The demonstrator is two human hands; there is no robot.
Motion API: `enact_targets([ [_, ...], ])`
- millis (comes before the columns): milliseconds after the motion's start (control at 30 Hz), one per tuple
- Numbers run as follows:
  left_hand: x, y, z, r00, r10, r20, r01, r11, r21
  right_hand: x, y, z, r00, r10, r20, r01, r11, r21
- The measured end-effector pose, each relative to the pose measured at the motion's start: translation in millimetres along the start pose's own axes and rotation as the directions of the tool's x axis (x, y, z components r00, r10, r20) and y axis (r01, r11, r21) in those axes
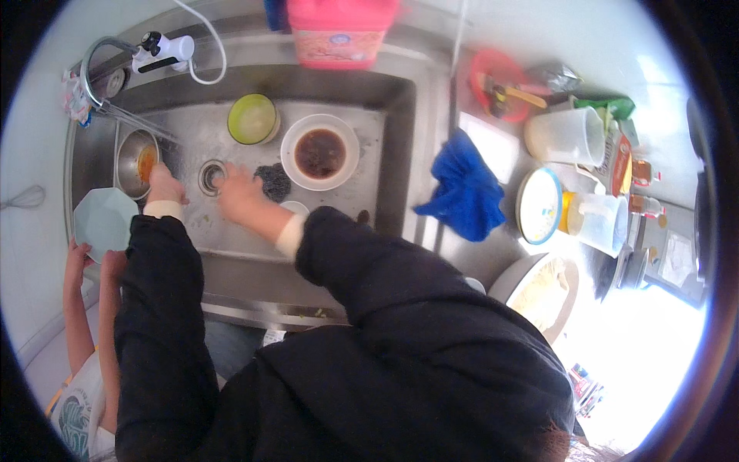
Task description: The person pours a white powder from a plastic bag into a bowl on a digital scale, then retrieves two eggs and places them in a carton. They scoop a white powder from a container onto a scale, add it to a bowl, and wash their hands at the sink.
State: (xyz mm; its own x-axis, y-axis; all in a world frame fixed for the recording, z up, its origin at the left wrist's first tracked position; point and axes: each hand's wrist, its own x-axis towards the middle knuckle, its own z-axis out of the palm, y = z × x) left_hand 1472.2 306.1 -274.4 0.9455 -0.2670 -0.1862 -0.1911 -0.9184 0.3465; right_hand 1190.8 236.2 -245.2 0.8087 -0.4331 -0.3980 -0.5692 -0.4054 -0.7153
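Under the running faucet (95, 75), a metal bowl (130, 164) with orange-red residue stands tilted at the left of the steel sink (346, 242). My left hand (166, 186) is at the bowl's right rim; its fingertips are partly hidden, so its grip is unclear. Fingers spread, my right hand (245, 193) is over the sink near the drain (211, 176), beside a dark mesh scrubber (273, 182). Behind it are a green bowl (253, 119) and a white bowl (291, 144) of dark brown liquid. A small white dish (295, 208) lies partly behind my right wrist.
At the left another person's hands hold a pale octagonal plate (105, 224) over the sink's edge. A pink container (340, 40) stands behind the sink. On the right counter lie a blue cloth (469, 187), a plastic pitcher (566, 136), a lid (538, 205) and a large bowl (537, 289).
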Motion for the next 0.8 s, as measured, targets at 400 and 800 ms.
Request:
enact_targets([
  [400,-331,166,40,0.577,0.143,0.804,0.593,0.604,-0.533,-221,200,-168,-0.022,0.389,-0.921,-0.579,0.746,0.329],
  [800,-423,231,25,0.248,0.45,0.858,0.818,0.377,-0.434,-299,156,-220,0.514,0.486,-0.707,0.055,0.804,0.592],
])
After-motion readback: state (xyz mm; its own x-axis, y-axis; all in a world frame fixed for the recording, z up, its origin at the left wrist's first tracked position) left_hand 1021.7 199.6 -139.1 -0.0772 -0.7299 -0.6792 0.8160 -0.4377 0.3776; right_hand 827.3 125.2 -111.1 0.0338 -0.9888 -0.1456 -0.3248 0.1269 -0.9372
